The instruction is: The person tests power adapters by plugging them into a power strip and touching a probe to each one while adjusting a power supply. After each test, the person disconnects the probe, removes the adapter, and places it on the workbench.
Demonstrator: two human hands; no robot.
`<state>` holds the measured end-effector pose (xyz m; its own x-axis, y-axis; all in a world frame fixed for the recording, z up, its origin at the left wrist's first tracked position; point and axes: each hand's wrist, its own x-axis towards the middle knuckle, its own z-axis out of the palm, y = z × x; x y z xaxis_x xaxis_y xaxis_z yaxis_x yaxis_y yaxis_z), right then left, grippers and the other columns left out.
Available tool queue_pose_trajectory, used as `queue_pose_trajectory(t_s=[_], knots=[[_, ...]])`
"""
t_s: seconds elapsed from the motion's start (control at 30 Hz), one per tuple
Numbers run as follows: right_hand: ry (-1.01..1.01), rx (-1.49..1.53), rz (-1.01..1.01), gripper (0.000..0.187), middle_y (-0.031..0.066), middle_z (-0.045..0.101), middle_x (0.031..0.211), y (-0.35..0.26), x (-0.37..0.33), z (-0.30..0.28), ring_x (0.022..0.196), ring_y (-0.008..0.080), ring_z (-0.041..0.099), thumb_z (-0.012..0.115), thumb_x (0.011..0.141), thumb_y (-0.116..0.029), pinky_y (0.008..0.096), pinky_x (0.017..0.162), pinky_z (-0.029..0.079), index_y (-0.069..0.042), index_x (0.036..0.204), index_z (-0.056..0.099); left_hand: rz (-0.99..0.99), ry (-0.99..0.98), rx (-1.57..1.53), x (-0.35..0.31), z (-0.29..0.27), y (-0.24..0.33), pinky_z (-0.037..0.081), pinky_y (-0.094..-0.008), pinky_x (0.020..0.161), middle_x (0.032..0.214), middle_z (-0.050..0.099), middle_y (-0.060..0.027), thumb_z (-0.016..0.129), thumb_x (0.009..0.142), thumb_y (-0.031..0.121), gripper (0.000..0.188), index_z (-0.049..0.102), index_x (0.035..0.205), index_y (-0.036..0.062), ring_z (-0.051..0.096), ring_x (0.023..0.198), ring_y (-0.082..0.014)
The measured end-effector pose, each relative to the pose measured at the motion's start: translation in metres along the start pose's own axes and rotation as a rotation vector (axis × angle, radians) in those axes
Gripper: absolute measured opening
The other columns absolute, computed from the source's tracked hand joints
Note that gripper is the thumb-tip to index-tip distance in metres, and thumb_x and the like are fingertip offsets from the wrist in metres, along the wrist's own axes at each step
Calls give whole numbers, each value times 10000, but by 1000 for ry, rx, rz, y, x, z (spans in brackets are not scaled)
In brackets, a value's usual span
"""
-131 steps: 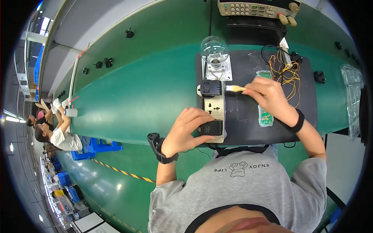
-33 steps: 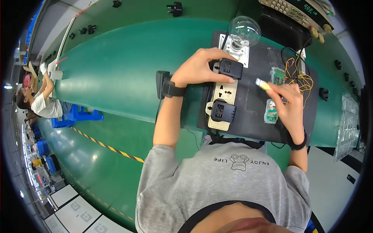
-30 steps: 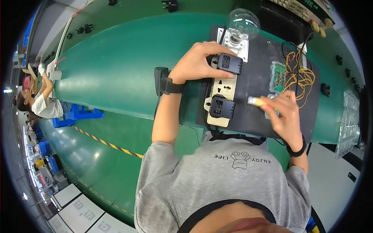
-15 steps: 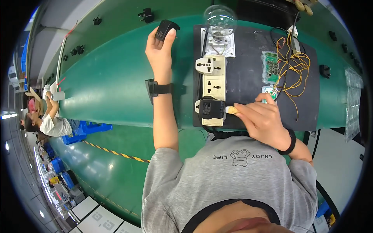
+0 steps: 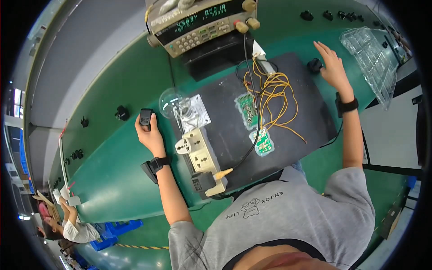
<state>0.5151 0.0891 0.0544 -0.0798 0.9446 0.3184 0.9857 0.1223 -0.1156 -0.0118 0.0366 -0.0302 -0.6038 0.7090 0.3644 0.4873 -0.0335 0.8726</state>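
My left hand is closed around a small black power adapter, beyond the left edge of the black mat. Off the mat's right side, my right hand is empty with fingers stretched out, close beside another black adapter on the green bench. A cream power strip lies along the mat's left side. At its near end sits a plugged-in black adapter, with a yellow cable plug at its side. A clear light bulb stands on a white base past the strip's far end.
Green circuit boards and tangled yellow wires lie on the mat. A bench instrument with a lit display stands behind. More adapters are scattered along the bench; clear plastic trays lie right. Another person sits far left.
My right hand has let go of the yellow cable plug and moved far right to the adapter there. The left hand keeps its adapter. The whole view has turned, showing the instrument.
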Motion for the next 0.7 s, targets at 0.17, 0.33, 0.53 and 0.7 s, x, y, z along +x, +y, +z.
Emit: queue_pose_trajectory(t_s=[0.17,0.33,0.53,0.7], knots=[[-366,633,0,762,88,451,1344,59,10,30,1247,247,408,598,640,76,402,1039,315,-85,1357,395,119,90,-24,28,13,-14,418,-220,660,744,544,12,645,834,114,579,382,1337,-4,483,670,-76],[-198,629,124,613,116,548,1151,42,-10,23,1060,216,541,689,676,-23,327,860,446,-41,1253,483,148,-4,35,28,23,0,391,-363,906,1320,469,-150,653,824,193,822,134,1452,87,486,1129,-252],[-47,821,72,543,60,522,1013,-23,-23,-10,961,160,565,675,671,-7,273,764,459,-34,1181,489,180,30,167,1,8,-12,384,-368,948,1253,481,-154,639,825,163,495,465,1272,43,467,1162,-279],[-147,879,-192,558,84,506,1131,-118,-36,-39,988,157,550,659,662,28,254,795,438,-2,1187,473,234,-66,311,-29,2,-6,374,-397,958,1202,499,-177,655,791,179,346,599,1098,29,459,1128,-335]])
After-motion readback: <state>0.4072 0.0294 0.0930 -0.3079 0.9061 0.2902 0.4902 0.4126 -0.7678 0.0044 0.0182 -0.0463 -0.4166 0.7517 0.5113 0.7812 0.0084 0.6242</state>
